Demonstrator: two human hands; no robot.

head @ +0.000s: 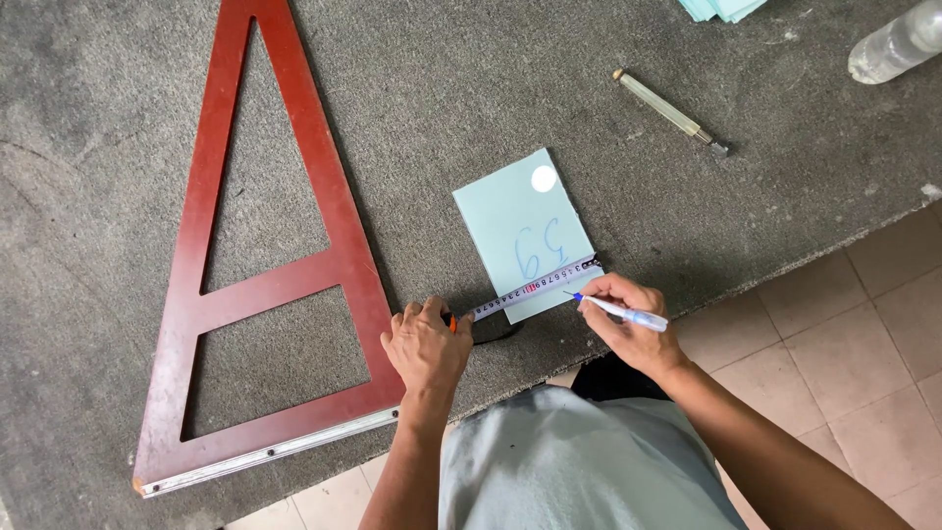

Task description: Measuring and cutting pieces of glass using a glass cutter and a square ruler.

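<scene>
Both forearms reaching forward; left hand (427,344) curled palm-down, knuckles up; right hand (628,319) just beside it, fingers pinched, wrist bent inward.

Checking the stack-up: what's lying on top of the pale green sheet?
A tape measure blade is stretched across the near end of the pale green sheet. The pen tip in the right hand touches beside it. The left hand covers the tape's case.

Soft, even daylight, faint shadows, sharp focus throughout, with one round glare spot.
</scene>
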